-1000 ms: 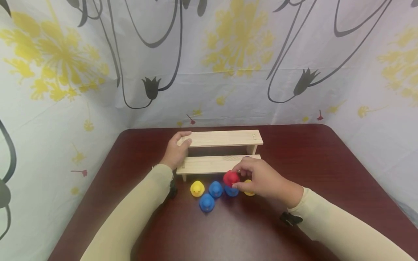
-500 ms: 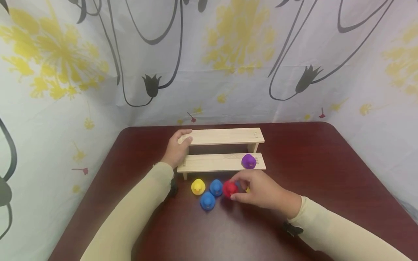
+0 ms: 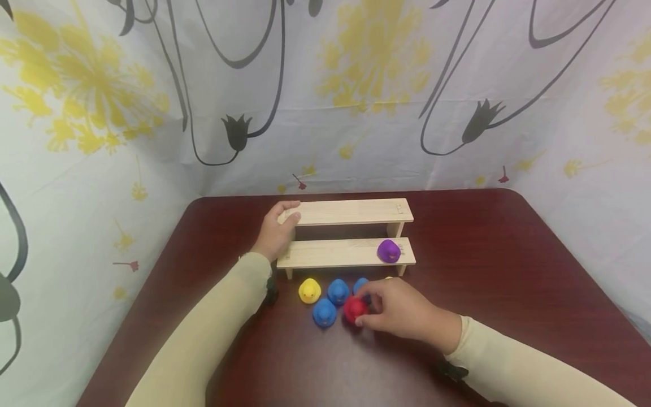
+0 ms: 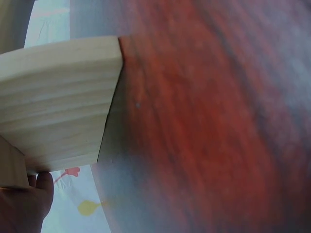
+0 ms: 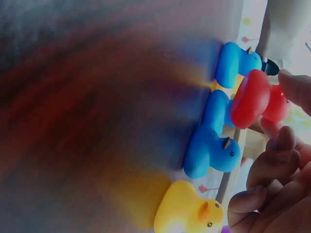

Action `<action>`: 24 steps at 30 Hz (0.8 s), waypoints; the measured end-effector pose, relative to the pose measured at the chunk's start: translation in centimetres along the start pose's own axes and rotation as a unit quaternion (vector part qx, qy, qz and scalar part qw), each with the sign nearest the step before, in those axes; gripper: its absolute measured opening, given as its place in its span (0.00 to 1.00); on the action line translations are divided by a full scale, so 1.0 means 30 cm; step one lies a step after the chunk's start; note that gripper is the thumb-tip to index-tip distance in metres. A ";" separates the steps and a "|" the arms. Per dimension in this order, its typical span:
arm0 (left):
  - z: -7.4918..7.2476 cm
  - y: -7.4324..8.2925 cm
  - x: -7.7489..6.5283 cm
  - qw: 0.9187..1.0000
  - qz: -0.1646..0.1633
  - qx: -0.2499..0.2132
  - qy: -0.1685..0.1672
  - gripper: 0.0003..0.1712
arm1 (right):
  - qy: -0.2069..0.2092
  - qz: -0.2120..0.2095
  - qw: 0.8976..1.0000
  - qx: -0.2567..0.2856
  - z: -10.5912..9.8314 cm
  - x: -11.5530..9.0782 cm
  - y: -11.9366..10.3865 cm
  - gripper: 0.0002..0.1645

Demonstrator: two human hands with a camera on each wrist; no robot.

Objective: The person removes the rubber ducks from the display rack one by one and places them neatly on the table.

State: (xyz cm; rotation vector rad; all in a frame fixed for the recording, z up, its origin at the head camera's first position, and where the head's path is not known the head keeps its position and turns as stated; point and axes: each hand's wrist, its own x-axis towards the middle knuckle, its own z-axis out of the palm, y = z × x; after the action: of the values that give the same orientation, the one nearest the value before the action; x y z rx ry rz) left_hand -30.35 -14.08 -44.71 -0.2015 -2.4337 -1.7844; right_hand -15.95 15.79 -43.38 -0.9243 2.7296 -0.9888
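Note:
My right hand (image 3: 407,312) pinches a red rubber duck (image 3: 354,311) between thumb and fingers. In the right wrist view the red duck (image 5: 251,99) is held above the table surface. My left hand (image 3: 274,233) grips the left end of a two-tier wooden stand (image 3: 351,212), its thumb on the upper board. On the lower board's right end sits a purple duck (image 3: 389,251). Blue ducks (image 3: 338,292) and a yellow duck (image 3: 309,291) stand in front of the stand. A second yellow duck (image 5: 187,208) is mostly hidden behind my right hand in the head view.
The dark red-brown table (image 3: 473,243) carries everything. A patterned white cloth (image 3: 315,124) with yellow and grey flowers hangs around its back and sides. The front-most blue duck (image 3: 324,313) stands close left of the red duck.
My right hand has brought the red duck toward me and slightly left, away from the stand, uncovering the purple duck and a blue one. My left hand keeps its place.

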 end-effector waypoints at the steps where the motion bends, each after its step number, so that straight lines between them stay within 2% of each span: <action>1: 0.001 -0.001 0.001 1.000 0.001 -0.001 0.000 0.20 | -0.003 0.002 1.000 0.001 0.002 -0.001 -0.001 0.16; 9: 0.002 0.000 0.000 1.000 0.007 -0.005 0.001 0.19 | -0.015 0.023 0.999 -0.023 0.021 0.000 -0.001 0.17; 17: 0.003 0.005 -0.004 1.000 0.009 -0.004 0.001 0.20 | -0.033 0.041 0.999 -0.006 0.036 0.000 -0.002 0.18; 24: 0.003 -0.001 -0.001 1.000 0.012 -0.007 -0.003 0.22 | -0.050 0.050 0.997 -0.019 0.036 0.006 -0.003 0.17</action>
State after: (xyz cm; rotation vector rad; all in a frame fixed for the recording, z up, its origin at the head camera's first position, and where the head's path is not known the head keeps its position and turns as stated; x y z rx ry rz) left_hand -30.33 -14.01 -44.76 -0.2350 -2.4130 -1.7941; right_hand -15.74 15.06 -44.15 -0.8103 2.6903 -0.8528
